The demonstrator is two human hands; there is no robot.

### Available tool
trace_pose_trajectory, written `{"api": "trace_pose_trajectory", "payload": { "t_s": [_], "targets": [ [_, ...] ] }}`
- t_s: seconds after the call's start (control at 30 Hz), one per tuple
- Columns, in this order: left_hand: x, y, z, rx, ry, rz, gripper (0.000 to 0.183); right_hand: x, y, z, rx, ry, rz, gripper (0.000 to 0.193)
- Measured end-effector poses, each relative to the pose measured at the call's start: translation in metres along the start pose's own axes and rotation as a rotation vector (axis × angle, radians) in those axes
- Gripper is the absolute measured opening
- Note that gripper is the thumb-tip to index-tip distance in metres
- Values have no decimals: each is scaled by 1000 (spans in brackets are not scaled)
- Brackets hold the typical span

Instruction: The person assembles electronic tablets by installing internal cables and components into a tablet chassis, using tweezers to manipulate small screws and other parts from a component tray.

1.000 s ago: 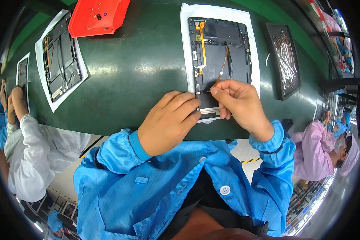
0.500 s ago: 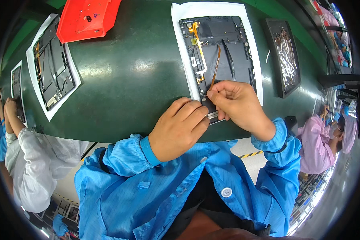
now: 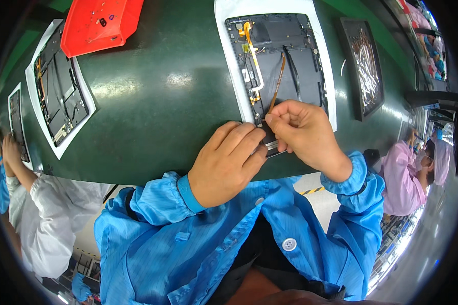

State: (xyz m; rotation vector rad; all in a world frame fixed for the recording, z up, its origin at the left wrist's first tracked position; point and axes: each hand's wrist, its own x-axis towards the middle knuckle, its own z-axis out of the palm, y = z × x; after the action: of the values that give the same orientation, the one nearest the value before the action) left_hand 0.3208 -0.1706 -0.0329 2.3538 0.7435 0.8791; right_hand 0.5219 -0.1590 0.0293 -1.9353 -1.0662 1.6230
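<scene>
In front of me a black tablet housing (image 3: 269,56) lies with its inside up on a white sheet (image 3: 327,86). My right hand (image 3: 308,134) pinches the near end of a thin brown flex cable (image 3: 277,91) between thumb and forefinger; the cable slants up and away over the housing. My left hand (image 3: 226,160) rests with bent fingers on the housing's near left corner, gripping it and hiding that corner. A yellow-and-white flex cable (image 3: 255,61) runs along the housing's left side, and black wires (image 3: 292,71) lie right of the brown one.
A black tray (image 3: 365,71) of thin strips stands at the right, a small white strip (image 3: 343,67) beside it. At the far left are a red bin (image 3: 94,30) with small parts and another open housing (image 3: 58,91) on white paper. A co-worker's white sleeve (image 3: 51,218) reaches the table's left end.
The brown flex cable's far end has swung slightly right, nearer the black wires. My hands have hardly moved, and the whole view has shifted a little.
</scene>
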Motion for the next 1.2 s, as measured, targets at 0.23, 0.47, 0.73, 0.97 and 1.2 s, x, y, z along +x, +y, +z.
{"api": "trace_pose_trajectory", "payload": {
  "t_s": [0.23,0.47,0.73,0.97,1.2],
  "targets": [
    [2,3,-2,70,-47,-20,35,-2,2,2,-2,24,-12,15],
    [1,5,0,125,-46,-33,39,-3,2,3,-1,17,-36,14],
    [2,5,-3,94,-61,-37,39,-2,2,2,-30,26,-31,14],
    [2,4,-2,85,-56,-35,39,-2,2,2,-22,32,-22,15],
    [2,4,-3,84,-67,-36,38,-2,4,3,-24,41,-34,15]
  ]
}}
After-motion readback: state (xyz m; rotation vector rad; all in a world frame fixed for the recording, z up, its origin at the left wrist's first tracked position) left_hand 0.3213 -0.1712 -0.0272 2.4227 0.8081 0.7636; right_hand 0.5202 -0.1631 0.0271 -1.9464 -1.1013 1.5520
